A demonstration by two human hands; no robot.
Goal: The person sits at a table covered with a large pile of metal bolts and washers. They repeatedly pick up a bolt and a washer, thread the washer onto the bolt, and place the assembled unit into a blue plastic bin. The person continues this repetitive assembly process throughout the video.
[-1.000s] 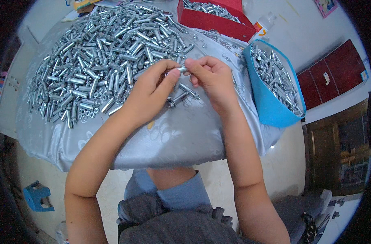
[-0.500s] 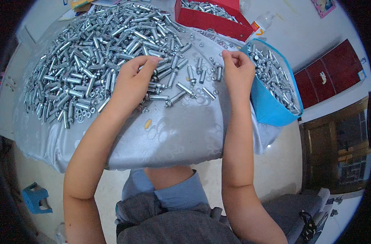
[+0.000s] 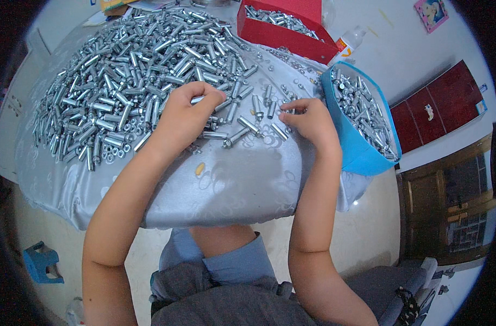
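Note:
A large heap of silver sleeve anchor bolts (image 3: 134, 70) covers the left and far part of the table. At its near right edge is my left hand (image 3: 189, 108), thumb and forefinger curled toward each other; its other fingers and whatever they hold are hidden. My right hand (image 3: 313, 120) hovers low over a few loose bolts and nuts, palm down, thumb and forefinger apart around small metal parts. Between the hands lie several single bolts, among them one sleeve (image 3: 279, 131) and a bolt with its nut (image 3: 249, 125). Loose nuts (image 3: 113, 152) lie by the heap's near edge.
A blue bin (image 3: 362, 155) filled with bolts stands right of my right hand. Behind it are a red box (image 3: 283, 38) of bolts and a plastic bottle (image 3: 350, 41). A grey satin cloth (image 3: 242, 201) covers the table; a small yellow piece (image 3: 199, 168) lies on it.
My right hand has come down from the bin's edge, toward me and slightly left, over the loose parts, its fingers parting. My left hand stays nearly in place. The whole view has shifted slightly.

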